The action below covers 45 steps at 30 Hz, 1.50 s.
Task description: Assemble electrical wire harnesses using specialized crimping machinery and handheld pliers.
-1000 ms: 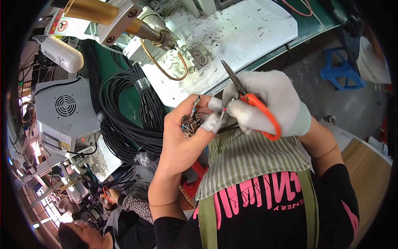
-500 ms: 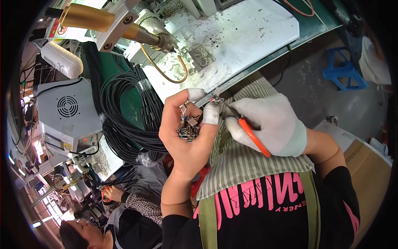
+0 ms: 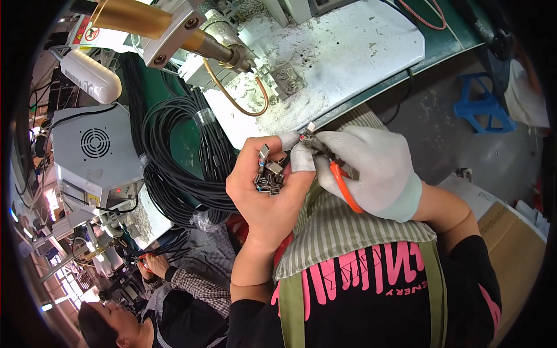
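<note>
My left hand (image 3: 260, 206) is closed, palm up, cupping a small pile of metal cable connectors (image 3: 271, 177). White coverings wrap its thumb and index fingertips, which pinch one small metal connector (image 3: 310, 127) with its shell pointing up and away from me. In a white glove, my right hand (image 3: 380, 171) grips orange-handled pliers (image 3: 347, 188). The pliers' metal jaws reach toward the pinched connector, at its base. Fingers partly hide the jaw tips, so whether they bite on it is unclear.
Beyond my hands stands a machine with a brass-coloured cylinder (image 3: 130, 18) over a littered white plate (image 3: 360, 40). Coiled black cables (image 3: 174, 156) and a grey box (image 3: 96, 151) lie left. A co-worker (image 3: 185, 284) sits lower left. A blue stool (image 3: 483, 103) and cardboard (image 3: 510, 238) are at right.
The pliers and my right hand have shifted slightly left, and the orange handle stands steeper. My left hand has moved a little right, its index finger lower. The pinched connector's shell shows more plainly.
</note>
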Motion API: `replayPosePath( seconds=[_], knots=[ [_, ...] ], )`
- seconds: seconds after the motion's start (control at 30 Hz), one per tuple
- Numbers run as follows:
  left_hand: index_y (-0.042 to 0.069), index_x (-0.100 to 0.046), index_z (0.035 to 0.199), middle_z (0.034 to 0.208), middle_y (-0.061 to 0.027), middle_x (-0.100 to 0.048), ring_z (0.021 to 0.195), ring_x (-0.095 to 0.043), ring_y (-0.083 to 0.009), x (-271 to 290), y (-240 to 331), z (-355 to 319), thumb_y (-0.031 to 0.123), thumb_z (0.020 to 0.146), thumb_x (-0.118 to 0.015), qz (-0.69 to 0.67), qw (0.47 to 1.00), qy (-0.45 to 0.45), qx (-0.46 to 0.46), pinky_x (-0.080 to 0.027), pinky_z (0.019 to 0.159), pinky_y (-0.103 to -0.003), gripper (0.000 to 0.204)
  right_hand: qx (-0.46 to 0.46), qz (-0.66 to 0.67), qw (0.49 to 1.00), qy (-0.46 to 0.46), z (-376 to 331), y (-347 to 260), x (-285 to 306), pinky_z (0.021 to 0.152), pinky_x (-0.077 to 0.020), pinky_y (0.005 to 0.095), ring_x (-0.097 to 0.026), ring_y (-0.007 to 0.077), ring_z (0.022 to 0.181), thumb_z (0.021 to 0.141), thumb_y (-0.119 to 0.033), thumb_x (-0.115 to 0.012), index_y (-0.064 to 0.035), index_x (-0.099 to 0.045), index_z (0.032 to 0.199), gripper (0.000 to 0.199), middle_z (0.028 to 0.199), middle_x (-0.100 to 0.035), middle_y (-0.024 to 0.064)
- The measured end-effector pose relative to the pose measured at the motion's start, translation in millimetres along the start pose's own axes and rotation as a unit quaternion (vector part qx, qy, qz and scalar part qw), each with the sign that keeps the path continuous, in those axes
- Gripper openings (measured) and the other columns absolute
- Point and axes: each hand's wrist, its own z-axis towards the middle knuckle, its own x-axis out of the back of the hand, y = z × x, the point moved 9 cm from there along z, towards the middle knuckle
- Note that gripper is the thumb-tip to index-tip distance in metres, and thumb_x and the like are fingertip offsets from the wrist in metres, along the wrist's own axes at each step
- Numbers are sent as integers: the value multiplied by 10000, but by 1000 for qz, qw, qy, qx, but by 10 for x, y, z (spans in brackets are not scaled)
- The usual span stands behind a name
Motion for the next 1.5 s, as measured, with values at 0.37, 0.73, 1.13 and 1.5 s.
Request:
replayPosePath(
  seconds=[0.37, 0.73, 1.13, 1.5],
  knots=[
    [9, -589, 946, 672, 16, -524, 586, -463, -14, 20, -30, -76, -5, 715, -693, -41, 997, 6, -57, -368, 529, -159, 254, -106, 143, 971, -160, -17, 129, -215, 460, -418, 281, -558, 191, 499, 761, -120, -645, -25, -643, 798, 102, 575, -525, 93],
    [-25, -603, 892, 699, 38, -572, 619, -482, -8, -10, -266, 35, 0, 769, -691, -138, 967, -116, 178, -399, 572, -163, 153, -289, 290, 857, -312, -128, 260, -434, 473, -421, 268, -566, 126, 516, 781, -138, -631, 2, -636, 770, 140, 575, -537, 84],
    [-33, -623, 881, 738, 6, -614, 652, -545, -30, -131, -452, 66, 18, 781, -699, -149, 942, -176, 244, -443, 588, -182, 136, -95, 127, 953, -259, -53, 262, -383, 483, -409, 281, -522, 146, 497, 797, -142, -619, -3, -616, 794, 139, 568, -518, 93],
    [-19, -603, 972, 642, 8, -518, 526, -409, -52, 42, -1047, 431, 21, 812, -566, -269, 898, -122, 328, -334, 498, -207, 169, -348, 277, 861, -245, 112, 813, -441, 442, -422, 243, -527, 104, 458, 861, -245, -588, -22, -572, 705, 272, 567, -539, 43]
  ],
)
